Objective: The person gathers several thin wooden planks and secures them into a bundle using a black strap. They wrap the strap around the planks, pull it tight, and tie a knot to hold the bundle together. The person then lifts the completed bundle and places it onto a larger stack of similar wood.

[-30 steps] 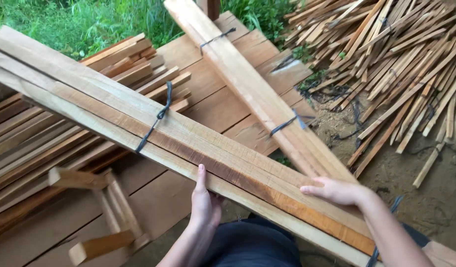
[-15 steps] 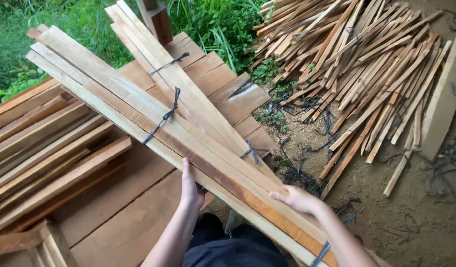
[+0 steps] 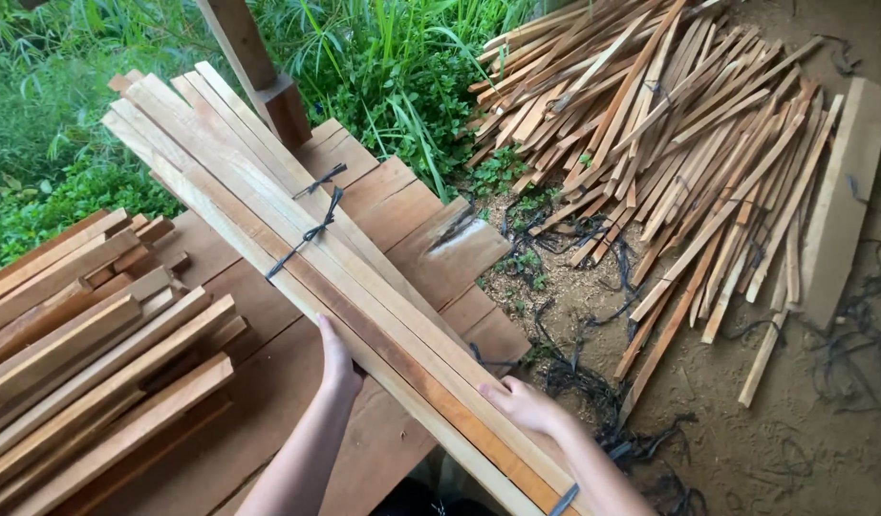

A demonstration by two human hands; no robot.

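left hand point(image 3: 337, 361): grip closed on the left edge of the tied bundle of wood slats point(image 3: 307, 248) | right hand point(image 3: 525, 405): grip on its right edge | bundle: slanting over the plank platform point(image 3: 402, 205) | stacked slats point(image 3: 87, 354): left | loose slat pile point(image 3: 679, 143): on the dirt, right

two hands point(image 3: 337, 368), two tied slat bundles point(image 3: 297, 239), one post point(image 3: 254, 67), one wide board point(image 3: 842, 201)
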